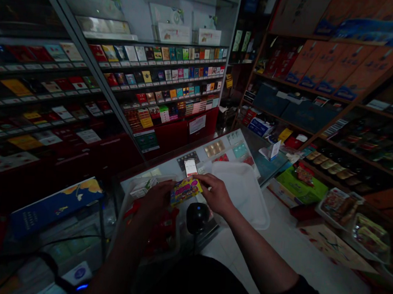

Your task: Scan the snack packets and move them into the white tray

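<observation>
A small yellow packet (pixel 186 191) with purple and pink print is held between my two hands over the counter. My right hand (pixel 217 193) pinches its right end with thumb and fingers. My left hand (pixel 159 192), dark in shadow, is closed at its left end; some of its fingers are hard to make out. Just below the packet stands a black rounded device (pixel 197 218) with a small blue light, like a desktop scanner. Under my left hand is a plastic tub (pixel 120 220) of red packages (pixel 163 229). A white plastic tub (pixel 262 213) lies beyond my right wrist.
A glass-topped counter (pixel 169 159) runs across, with a white card stand (pixel 191 168) behind the packet. Shelves of cigarette packs (pixel 169 54) line the back. A blue box (pixel 56 207) lies at left, near black cables. At right are stacked cartons (pixel 344 69) and food trays (pixel 370 237).
</observation>
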The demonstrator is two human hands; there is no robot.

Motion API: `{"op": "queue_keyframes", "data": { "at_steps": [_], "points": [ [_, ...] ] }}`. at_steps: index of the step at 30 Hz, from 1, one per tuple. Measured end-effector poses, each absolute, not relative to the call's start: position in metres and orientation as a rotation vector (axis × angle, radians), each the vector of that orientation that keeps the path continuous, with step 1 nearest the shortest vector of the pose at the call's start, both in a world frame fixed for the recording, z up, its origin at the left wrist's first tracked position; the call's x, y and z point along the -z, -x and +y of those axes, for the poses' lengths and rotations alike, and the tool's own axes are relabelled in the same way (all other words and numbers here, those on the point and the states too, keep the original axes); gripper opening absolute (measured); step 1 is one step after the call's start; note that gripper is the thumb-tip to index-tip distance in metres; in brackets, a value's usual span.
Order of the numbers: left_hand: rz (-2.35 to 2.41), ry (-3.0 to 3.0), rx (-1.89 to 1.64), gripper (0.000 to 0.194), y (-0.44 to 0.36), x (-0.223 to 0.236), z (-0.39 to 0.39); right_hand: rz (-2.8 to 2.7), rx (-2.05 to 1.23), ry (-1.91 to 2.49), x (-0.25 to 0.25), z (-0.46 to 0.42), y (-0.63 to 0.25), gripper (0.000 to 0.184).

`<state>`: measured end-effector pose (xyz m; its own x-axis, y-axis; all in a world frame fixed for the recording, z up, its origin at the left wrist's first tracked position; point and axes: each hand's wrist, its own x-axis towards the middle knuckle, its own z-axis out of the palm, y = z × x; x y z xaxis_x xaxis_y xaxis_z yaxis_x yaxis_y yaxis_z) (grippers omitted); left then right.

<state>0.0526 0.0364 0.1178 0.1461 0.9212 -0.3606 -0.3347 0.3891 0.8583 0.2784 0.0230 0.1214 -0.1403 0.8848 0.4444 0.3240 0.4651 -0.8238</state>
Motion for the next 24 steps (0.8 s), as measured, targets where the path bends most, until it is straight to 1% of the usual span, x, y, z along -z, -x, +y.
{"op": "queue_keyframes", "data": {
  "at_steps": [3,5,7,9,11,14,19,24],
  "points": [
    [0.995,-0.733,-0.944,0.042,-0.060,-0.120,0.041,-1.642,-0.661,1.089,-0.119,0.024,-0.285,0.030],
    [1.005,-0.779,-0.967,0.041,-0.063,-0.121,0.043,-1.590,-0.665,1.120,-0.117,0.023,-0.288,0.028],
    [1.041,-0.843,-1.008,0.041,-0.066,-0.120,0.045,-1.529,-0.666,1.142,-0.114,0.022,-0.291,0.026],
    [1.084,-0.903,-1.025,0.044,-0.068,-0.118,0.046,-1.453,-0.663,1.162,-0.110,0.022,-0.294,0.024],
    [1.120,-0.960,-1.004,0.048,-0.071,-0.114,0.046,-1.370,-0.666,1.197,-0.104,0.023,-0.297,0.022],
    [1.183,-1.047,-0.981,0.048,-0.077,-0.109,0.044,-1.273,-0.695,1.256,-0.094,0.026,-0.299,0.019],
    [1.314,-1.164,-0.948,0.050,-0.082,-0.107,0.037,-1.145,-0.808,1.335,-0.076,0.028,-0.299,0.022],
    [1.452,-1.473,-0.909,0.042,-0.081,-0.107,0.036,-1.153,-0.900,1.380,-0.066,0.025,-0.303,0.027]
  ]
}}
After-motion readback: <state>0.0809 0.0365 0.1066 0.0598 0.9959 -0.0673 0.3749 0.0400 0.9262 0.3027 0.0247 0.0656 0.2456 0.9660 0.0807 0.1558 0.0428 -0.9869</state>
